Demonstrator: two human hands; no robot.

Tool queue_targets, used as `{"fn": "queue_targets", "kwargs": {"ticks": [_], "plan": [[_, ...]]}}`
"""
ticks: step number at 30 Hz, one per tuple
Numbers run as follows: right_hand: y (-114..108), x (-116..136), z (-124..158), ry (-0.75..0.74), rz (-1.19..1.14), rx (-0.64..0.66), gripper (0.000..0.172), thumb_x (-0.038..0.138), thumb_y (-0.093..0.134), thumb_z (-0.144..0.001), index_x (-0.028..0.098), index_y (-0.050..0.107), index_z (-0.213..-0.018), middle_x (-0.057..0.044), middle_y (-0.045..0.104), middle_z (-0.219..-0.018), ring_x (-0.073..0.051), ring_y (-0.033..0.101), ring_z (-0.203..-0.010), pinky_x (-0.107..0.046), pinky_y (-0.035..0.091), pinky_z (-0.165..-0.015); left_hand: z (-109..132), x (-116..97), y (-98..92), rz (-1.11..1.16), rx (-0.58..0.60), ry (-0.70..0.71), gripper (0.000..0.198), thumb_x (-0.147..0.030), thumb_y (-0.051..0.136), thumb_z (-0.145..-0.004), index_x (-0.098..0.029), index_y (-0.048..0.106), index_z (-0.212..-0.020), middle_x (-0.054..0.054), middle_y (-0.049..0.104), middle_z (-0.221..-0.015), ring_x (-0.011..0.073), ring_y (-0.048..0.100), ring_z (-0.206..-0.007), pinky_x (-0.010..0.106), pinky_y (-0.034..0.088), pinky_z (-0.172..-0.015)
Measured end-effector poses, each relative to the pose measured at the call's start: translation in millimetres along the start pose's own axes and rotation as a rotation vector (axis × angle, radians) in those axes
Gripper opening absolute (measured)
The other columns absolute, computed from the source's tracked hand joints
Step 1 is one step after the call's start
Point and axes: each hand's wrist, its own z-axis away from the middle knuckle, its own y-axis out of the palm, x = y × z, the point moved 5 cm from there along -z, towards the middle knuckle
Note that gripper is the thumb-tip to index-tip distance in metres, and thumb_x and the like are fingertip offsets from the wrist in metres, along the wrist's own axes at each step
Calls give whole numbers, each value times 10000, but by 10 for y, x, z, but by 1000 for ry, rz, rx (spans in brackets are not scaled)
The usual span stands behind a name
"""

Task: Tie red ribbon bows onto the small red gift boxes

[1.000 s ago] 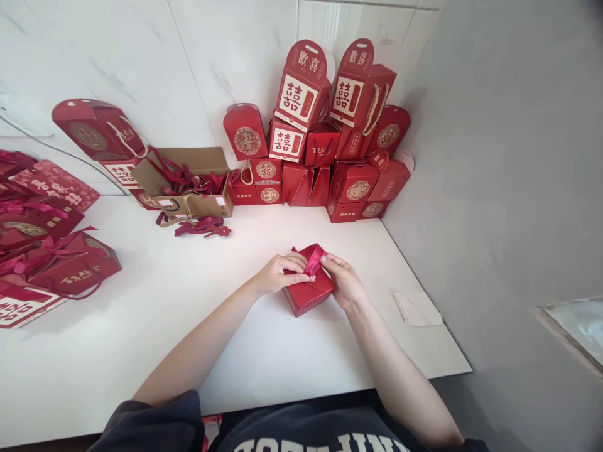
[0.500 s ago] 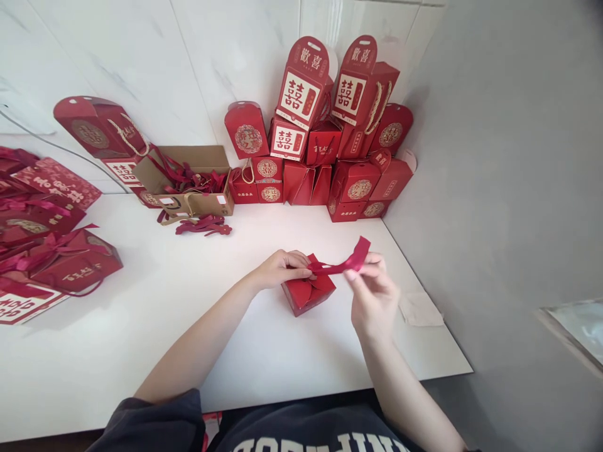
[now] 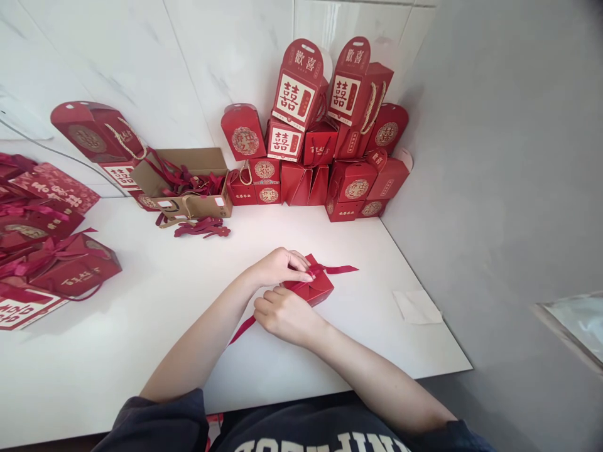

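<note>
A small red gift box [image 3: 322,290] rests on the white table, partly covered by my hands. A dark red ribbon [image 3: 340,270] crosses its top, one end lying out to the right and the other trailing toward the lower left. My left hand [image 3: 282,267] is closed at the top of the box, its thumb and fingers pinching the ribbon there. In front of the box, my right hand [image 3: 285,314] is closed around the ribbon's near end, which sticks out past the fingers. The fingertips of the right hand are hidden from view.
Red gift boxes [image 3: 353,182] are stacked against the wall at the back. An open cardboard box [image 3: 198,204] holds dark red ribbons, with more strips [image 3: 202,228] before it. Ribbon-tied boxes [image 3: 75,267] crowd the left. A white tissue [image 3: 417,307] lies near the right edge.
My right hand has let go of the ribbon end on the right and crossed to the left, now gripping ribbon near my left hand. The right end has dropped. My left hand stays on the box.
</note>
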Motion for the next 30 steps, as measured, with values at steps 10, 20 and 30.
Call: {"fn": "queue_targets", "kwargs": {"ticks": [10,20,30], "plan": [[-568,-935,511,541,-697,-432,205,362,510,-960,203,623,-897,-76,626,-1022,-202,559,-1043,-383,442,-953,45,-39,1,-24,34,-20,142,-291,727,-746,-150,736,-749,37,691,-797,180,630,-787,309,510,-746],[-160,-1382,810,631,-1183,-237,236,402,721,-804,190,642,-737,-97,603,-1250,-226,590,-1158,-423,441,-1012,45,-115,10,-51,87,78,164,-322,701,-809,-177,774,-834,77,699,-929,189,638,-957,315,503,-890],[-594,-832,980,209,-448,-397,125,111,629,-874,204,668,-948,-59,746,-965,-194,680,-923,-367,549,-828,-5,23,-55,27,121,44,146,-288,748,-767,-233,790,-895,67,748,-950,206,600,-1117,347,465,-1007]]}}
